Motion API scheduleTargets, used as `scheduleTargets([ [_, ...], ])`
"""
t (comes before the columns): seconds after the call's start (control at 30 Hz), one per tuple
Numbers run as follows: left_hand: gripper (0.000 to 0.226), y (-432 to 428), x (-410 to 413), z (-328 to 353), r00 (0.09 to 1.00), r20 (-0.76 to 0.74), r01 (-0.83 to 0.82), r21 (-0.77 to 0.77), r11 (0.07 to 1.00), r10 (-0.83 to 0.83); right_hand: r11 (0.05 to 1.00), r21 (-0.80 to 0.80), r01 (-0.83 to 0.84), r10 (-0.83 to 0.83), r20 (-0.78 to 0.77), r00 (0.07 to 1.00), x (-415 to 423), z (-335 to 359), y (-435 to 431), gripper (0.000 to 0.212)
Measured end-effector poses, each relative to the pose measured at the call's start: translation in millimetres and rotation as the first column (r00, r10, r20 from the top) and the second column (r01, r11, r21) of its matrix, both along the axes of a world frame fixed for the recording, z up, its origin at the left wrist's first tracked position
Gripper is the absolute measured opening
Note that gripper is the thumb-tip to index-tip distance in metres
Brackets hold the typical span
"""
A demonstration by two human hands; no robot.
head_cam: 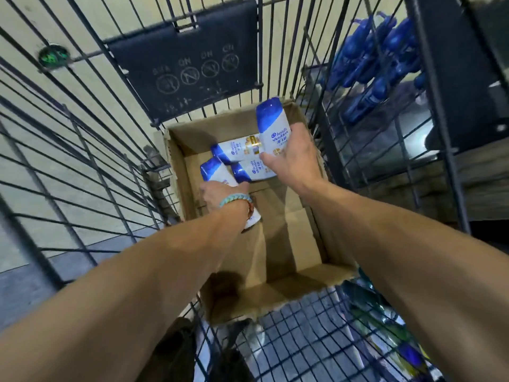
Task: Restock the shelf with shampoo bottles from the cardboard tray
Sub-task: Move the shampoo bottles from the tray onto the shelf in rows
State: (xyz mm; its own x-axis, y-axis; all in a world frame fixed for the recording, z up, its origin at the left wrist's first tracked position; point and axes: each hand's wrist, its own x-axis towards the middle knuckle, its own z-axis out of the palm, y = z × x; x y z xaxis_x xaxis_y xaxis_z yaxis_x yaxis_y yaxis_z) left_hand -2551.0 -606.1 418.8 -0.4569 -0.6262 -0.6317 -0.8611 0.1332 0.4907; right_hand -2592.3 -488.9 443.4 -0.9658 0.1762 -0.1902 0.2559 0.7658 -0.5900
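A brown cardboard tray [300, 238] sits inside a wire shopping cart. My right hand [292, 158] grips a white shampoo bottle with a blue cap [271, 122], lifted above the tray's far right corner. My left hand [223, 194], with a turquoise bracelet on the wrist, is closed around a second white-and-blue bottle [213, 173] near the tray's left wall. Two more bottles lie flat on the tray floor between my hands: one [238, 151] farther back, one [252, 170] closer to me.
The cart's black wire walls [82, 150] surround the tray, with a dark child-seat flap [192, 59] at the far end. Blue bottles [377, 59] stand on a dark shelf at the upper right. Other goods [385, 321] lie in the cart at the lower right.
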Motion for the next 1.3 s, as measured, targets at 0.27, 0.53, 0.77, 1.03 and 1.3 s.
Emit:
scheduleTargets([
  [0.27, 0.055, -32, -3, 152, 0.801, -0.349, 0.464, -0.154, 0.873, -0.487, 0.977, -0.097, 0.191, -0.189, 0.03, 0.981, 28, 139, -18, 0.066],
  [0.53, 0.038, -55, -11, 351, 0.579, -0.588, 0.51, -0.28, 0.814, -0.565, 0.95, -0.103, 0.294, -0.31, -0.216, 0.926, 57, 342, -22, 0.06],
  [0.77, 0.045, -60, 1, 510, 0.378, -0.707, 0.495, -0.391, 0.776, -0.598, 0.923, -0.034, 0.383, -0.365, -0.387, 0.847, 95, 489, -24, 0.07],
  [1.03, 0.06, -30, 37, 620, 0.15, -0.725, 0.548, -0.505, 0.667, -0.672, 0.842, -0.092, 0.531, -0.504, -0.482, 0.717, 163, 581, -3, 0.071],
  [1.3, 0.055, 53, 87, 664, -0.02, -0.773, 0.669, -0.482, 0.566, -0.634, 0.701, -0.11, 0.705, -0.645, -0.518, 0.561, 235, 619, 57, 0.071],
])
